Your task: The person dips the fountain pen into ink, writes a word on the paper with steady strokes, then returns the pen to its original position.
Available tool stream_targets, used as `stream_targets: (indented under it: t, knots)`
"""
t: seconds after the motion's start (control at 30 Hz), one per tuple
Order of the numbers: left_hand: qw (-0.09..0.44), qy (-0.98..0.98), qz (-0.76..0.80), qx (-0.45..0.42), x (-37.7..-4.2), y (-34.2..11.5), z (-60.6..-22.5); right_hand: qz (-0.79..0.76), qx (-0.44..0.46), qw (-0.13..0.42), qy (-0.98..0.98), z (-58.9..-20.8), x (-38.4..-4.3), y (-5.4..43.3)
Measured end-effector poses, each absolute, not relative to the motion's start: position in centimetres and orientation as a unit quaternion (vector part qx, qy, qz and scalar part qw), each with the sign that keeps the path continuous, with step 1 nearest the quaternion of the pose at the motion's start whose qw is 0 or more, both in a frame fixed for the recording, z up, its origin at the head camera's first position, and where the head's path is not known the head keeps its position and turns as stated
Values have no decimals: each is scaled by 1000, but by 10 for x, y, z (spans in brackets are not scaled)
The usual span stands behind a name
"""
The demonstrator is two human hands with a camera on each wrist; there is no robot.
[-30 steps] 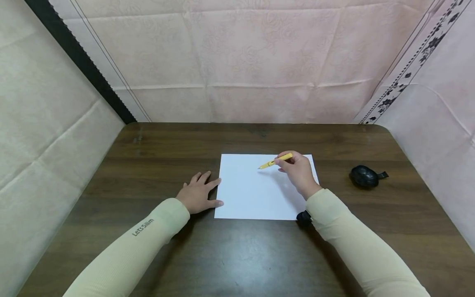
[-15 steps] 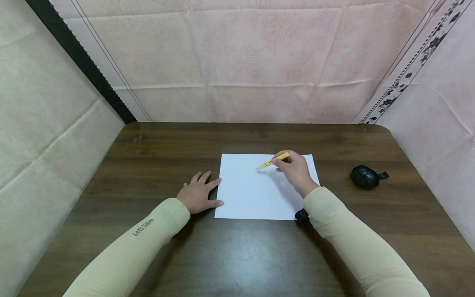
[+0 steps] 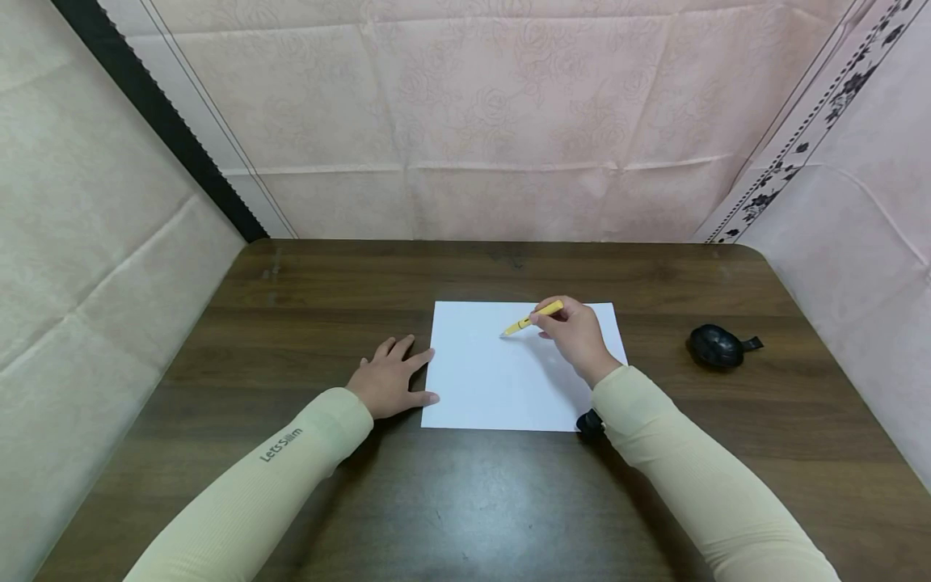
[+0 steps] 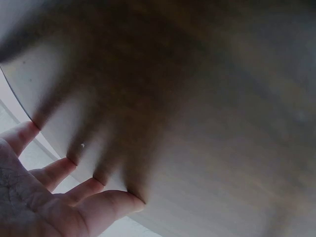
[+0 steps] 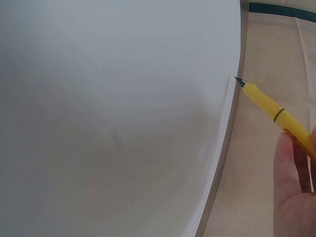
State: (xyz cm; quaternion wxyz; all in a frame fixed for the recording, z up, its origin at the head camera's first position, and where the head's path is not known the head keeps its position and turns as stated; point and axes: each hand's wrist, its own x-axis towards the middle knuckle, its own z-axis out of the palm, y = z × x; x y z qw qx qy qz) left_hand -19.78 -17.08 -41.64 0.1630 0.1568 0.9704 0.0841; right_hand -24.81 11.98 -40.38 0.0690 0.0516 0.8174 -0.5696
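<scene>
A white sheet of paper (image 3: 494, 380) lies flat on the brown wooden table (image 3: 465, 501). My right hand (image 3: 578, 335) is over its upper right part and pinches a yellow fountain pen (image 3: 527, 321). In the right wrist view the pen (image 5: 269, 106) shows a dark nib, its tip right at the paper (image 5: 123, 59). My left hand (image 3: 389, 380) rests with spread fingers at the paper's left edge, the thumb and index finger reaching that edge. The left wrist view shows the left fingertips (image 4: 136, 201) on the table surface.
A black rounded object with a short strap (image 3: 716, 347) sits on the table to the right of the paper. Pale cloth hangs (image 3: 509, 121) behind the table and along both sides. A black wrist device (image 3: 591, 422) shows under the right sleeve.
My right hand has shifted slightly left and the pen tip has moved a little left and down on the paper. My left hand and the paper stay put.
</scene>
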Motion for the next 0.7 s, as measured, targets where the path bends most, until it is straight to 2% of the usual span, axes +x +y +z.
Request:
stream_targets:
  t: [0.7]
  knots:
    - [169, 970, 83, 151, -198, -170, -416, -563, 51, 69, 822, -404, -248, 120]
